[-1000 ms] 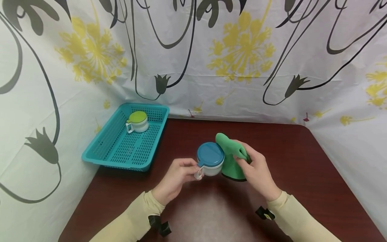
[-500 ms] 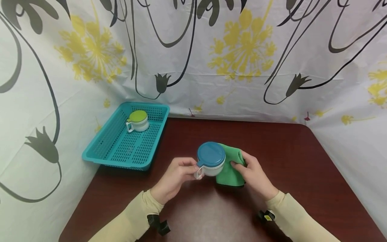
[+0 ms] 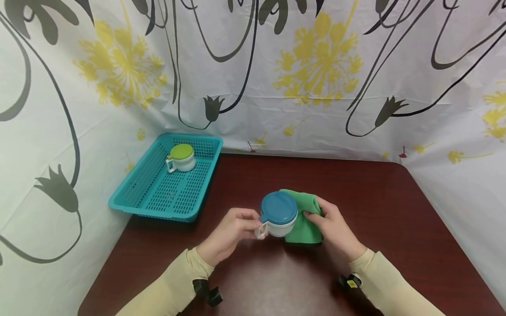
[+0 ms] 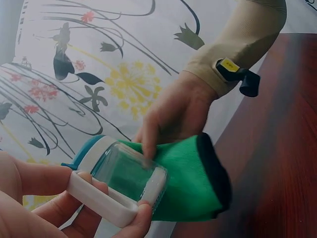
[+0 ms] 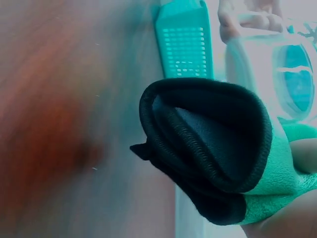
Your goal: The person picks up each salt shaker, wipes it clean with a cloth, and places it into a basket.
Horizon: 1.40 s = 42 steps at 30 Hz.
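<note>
My left hand point(image 3: 232, 235) grips the white handle point(image 4: 101, 201) of a clear seasoning jar point(image 4: 124, 171) with a blue lid point(image 3: 279, 207). The jar is held over the table, its lid side tilted up toward the head camera. In my right hand point(image 3: 335, 228) is a folded green cloth point(image 3: 302, 226) with black edging point(image 5: 208, 134), pinched between thumb and fingers. The cloth lies against the far right side of the jar, partly hidden behind it in the head view. Through the clear wall in the left wrist view, green shows behind the jar.
A turquoise perforated basket point(image 3: 158, 214) stands at the table's back left. Inside it sits a similar jar point(image 3: 185, 164) with a lime-green lid and a white handle. A flower-patterned curtain point(image 3: 245, 66) hangs behind the dark red-brown table point(image 3: 375, 193).
The green cloth has been folded down from an upright bunch and now lies flatter behind the jar. The jar has shifted slightly right and toward me, its lid tilting more toward the head camera.
</note>
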Tool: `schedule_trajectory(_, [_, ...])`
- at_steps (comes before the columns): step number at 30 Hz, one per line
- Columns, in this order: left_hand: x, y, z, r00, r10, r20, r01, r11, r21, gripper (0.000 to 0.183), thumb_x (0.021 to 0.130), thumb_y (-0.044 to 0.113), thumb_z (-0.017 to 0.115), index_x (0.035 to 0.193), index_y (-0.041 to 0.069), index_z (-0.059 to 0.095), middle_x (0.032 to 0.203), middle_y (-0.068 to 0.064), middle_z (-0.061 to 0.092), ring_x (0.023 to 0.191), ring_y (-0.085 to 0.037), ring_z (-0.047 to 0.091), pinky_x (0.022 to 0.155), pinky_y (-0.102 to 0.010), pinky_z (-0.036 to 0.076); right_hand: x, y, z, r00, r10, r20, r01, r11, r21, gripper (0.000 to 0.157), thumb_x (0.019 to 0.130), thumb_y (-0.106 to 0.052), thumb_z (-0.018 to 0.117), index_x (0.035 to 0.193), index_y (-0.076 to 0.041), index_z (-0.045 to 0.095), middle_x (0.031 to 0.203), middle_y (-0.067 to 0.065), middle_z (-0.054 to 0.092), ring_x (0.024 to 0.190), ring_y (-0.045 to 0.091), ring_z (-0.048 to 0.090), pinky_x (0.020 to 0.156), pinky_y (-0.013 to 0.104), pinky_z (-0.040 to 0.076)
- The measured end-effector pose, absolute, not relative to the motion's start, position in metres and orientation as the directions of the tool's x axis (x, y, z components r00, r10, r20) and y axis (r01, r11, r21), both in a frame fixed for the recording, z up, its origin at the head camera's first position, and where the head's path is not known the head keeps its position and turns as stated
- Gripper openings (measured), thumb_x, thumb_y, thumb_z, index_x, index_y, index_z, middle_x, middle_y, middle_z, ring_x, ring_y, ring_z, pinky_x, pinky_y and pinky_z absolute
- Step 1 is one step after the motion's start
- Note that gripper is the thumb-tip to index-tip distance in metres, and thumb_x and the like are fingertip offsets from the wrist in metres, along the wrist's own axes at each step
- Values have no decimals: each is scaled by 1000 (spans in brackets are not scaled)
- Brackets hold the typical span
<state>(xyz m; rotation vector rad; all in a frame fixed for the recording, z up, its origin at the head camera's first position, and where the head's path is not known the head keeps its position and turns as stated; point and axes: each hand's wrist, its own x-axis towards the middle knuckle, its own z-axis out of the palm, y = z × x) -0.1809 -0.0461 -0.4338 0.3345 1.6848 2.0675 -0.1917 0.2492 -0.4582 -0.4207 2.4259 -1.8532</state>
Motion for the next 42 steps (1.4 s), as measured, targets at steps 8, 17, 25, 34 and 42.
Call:
schedule_trajectory(8, [-178, -44, -438, -862, 494, -114, -212, -148, 966, 15, 91, 7, 63, 88, -8, 69, 85, -23, 68, 79, -29, 68, 84, -47, 57, -191, 255, -430, -937, -263, 229, -285, 203, -937, 46, 101, -21, 62, 145, -27, 53, 139, 2, 57, 116, 28, 59, 87, 43, 55])
schedule_trajectory(17, [-178, -44, -437, -854, 513, -86, -183, -142, 973, 15, 89, 6, 64, 88, -8, 68, 84, -22, 68, 80, -31, 68, 83, -46, 57, -191, 257, -413, -925, -236, 298, -340, 165, -926, 45, 102, -11, 58, 147, -17, 52, 140, 9, 55, 118, 29, 57, 87, 37, 54])
schedule_trajectory(25, [-177, -45, -433, -840, 537, -77, -180, -142, 973, 17, 90, 6, 63, 91, -10, 68, 86, -23, 68, 82, -32, 67, 85, -48, 57, -195, 256, -421, -922, -288, 258, -314, 170, -934, 45, 101, -12, 60, 145, -18, 53, 139, 9, 56, 119, 29, 56, 90, 37, 53])
schedule_trajectory(34, [-177, -47, -433, -833, 549, -61, -165, -142, 976, 18, 92, 5, 62, 92, -12, 67, 86, -24, 68, 81, -33, 66, 85, -51, 56, -207, 261, -456, -906, -417, 70, -124, 104, -987, 42, 98, -8, 62, 139, -12, 57, 132, 16, 59, 112, 33, 63, 86, 50, 55])
schedule_trajectory(42, [-177, -48, -430, -826, 562, -42, -151, -149, 977, 18, 91, 6, 62, 89, -10, 68, 85, -22, 67, 81, -30, 66, 84, -48, 57, -210, 259, -473, -886, -459, -64, 58, 26, -998, 45, 95, -3, 60, 139, -9, 56, 131, 22, 56, 112, 40, 60, 88, 55, 53])
